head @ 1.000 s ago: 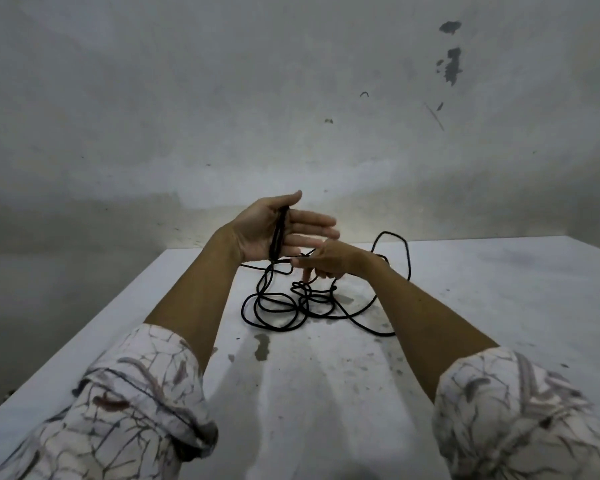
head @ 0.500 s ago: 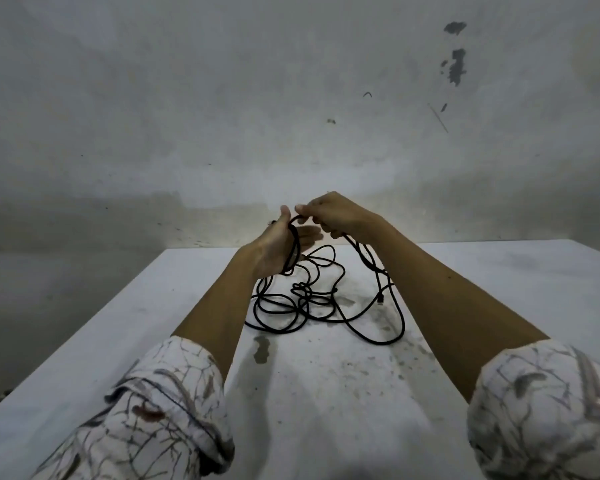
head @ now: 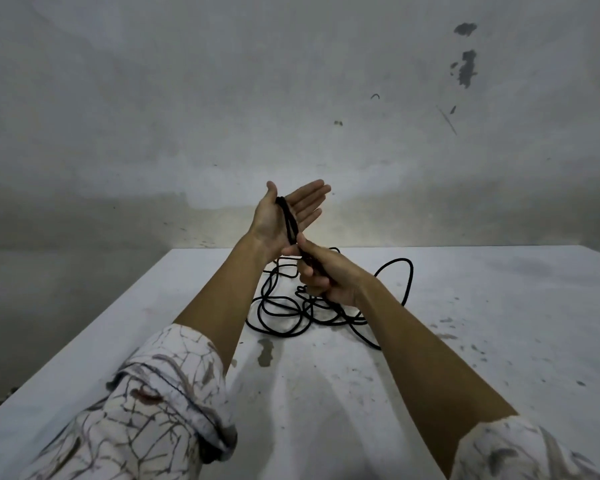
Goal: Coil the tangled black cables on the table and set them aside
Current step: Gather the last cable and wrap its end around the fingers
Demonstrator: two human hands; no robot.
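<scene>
Right hand (head: 326, 275) is curled round a strand of the black cable (head: 278, 317), thumb pressing it just below the left palm. Left hand (head: 288, 216) is raised above the table, palm toward the camera, fingers straight and spread, thumb up; several turns of cable lie across the palm between thumb and fingers. No finger of that hand closes on them, so the turns appear to hang on it as on a former.

Near to far: patterned sleeves (head: 160, 403) at the bottom edge, bare forearms, then the loose tangle on the white table (head: 499, 306), below and just beyond the hands, with one wide loop to the right. Stained wall (head: 291, 98) behind.

Handling, as judged: cable is thin, light and limp, probably smooth-jacketed; it should bend freely but snag at crossings. Best hold seems to be the free strand close to the palm, fed under light tension. Turns on the unclosed palm could slip off.
</scene>
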